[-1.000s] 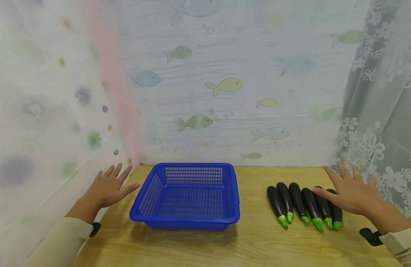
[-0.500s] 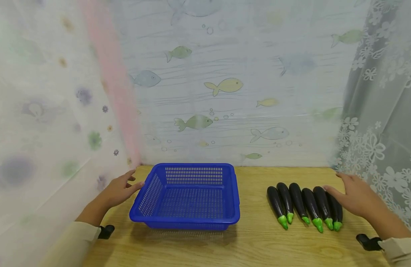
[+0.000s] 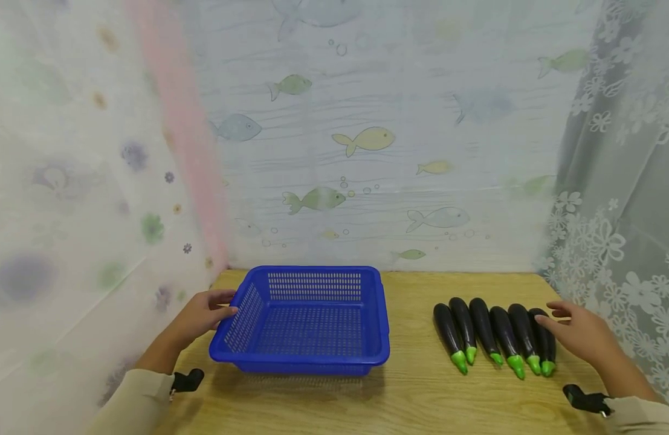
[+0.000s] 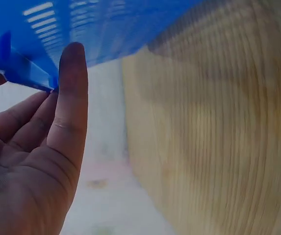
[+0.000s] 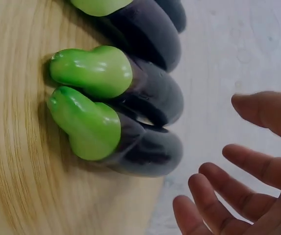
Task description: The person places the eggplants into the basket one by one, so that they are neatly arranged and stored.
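Note:
My left hand is at the left rim of the blue basket. Seen from the left wrist, the hand grips the edge of the blue basket, one digit against its side and others by the rim. Several dark eggplants with green stem ends lie in a row to the right. Just beyond the rightmost one hovers my right hand, thumb close to it. From the right wrist, that hand has parted, slightly bent fingers, apart from the nearest eggplant.
The wooden table carries the basket and eggplants, with bare wood between them. A fish-patterned sheet stands behind the table, a flowered sheet at the left and a sheer floral curtain at the right.
My left hand has come down and rightward onto the basket's rim. The right hand has lowered beside the rightmost eggplant, its fingers less spread. Basket and eggplants have stayed in place.

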`<state>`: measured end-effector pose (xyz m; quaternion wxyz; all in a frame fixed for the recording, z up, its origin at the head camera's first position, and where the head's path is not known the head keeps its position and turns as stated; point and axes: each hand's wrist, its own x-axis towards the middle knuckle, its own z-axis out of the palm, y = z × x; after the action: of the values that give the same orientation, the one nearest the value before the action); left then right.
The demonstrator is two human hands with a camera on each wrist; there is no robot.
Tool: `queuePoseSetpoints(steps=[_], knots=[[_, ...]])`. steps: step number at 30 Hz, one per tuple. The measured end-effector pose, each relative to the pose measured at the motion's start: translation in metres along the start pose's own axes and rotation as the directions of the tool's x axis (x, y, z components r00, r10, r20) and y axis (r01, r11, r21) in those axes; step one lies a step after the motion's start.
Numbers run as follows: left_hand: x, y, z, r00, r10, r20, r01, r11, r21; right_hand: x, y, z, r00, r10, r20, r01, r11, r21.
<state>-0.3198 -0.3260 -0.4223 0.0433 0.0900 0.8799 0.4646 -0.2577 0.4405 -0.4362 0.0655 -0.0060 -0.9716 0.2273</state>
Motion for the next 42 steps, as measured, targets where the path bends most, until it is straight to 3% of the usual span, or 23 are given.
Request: queuePoseSetpoints(steps=[6, 11, 16, 26, 35, 42], knots=[[0.003, -0.005, 0.007, 0.999, -0.041, -0.012, 0.039, 0.989, -0.141, 0.000, 0.012, 0.012, 0.997, 0.079, -0.003, -0.078, 0.994, 0.082], [0.005, -0.007, 0.017, 0.999, -0.029, -0.019, 0.025, 0.979, -0.200, 0.000, 0.016, 0.022, 0.985, 0.171, 0.008, -0.171, 0.974, 0.148], [0.008, -0.006, 0.028, 1.000, -0.013, -0.027, 0.006, 0.967, -0.255, -0.001, 0.018, 0.026, 0.960, 0.279, 0.014, -0.274, 0.928, 0.254], [0.004, 0.000, 0.049, 0.999, -0.024, -0.027, 0.012, 0.928, -0.373, 0.001, 0.023, 0.032, 0.927, 0.374, -0.004, -0.344, 0.857, 0.385], [0.004, 0.010, 0.067, 0.999, -0.021, -0.033, 0.005, 0.906, -0.424, 0.007, 0.028, 0.029, 0.903, 0.413, 0.118, -0.419, 0.786, 0.455], [0.008, 0.017, 0.075, 0.997, -0.080, -0.014, 0.065, 0.884, -0.463, 0.008, 0.031, 0.031, 0.900, 0.406, 0.157, -0.434, 0.811, 0.391]])
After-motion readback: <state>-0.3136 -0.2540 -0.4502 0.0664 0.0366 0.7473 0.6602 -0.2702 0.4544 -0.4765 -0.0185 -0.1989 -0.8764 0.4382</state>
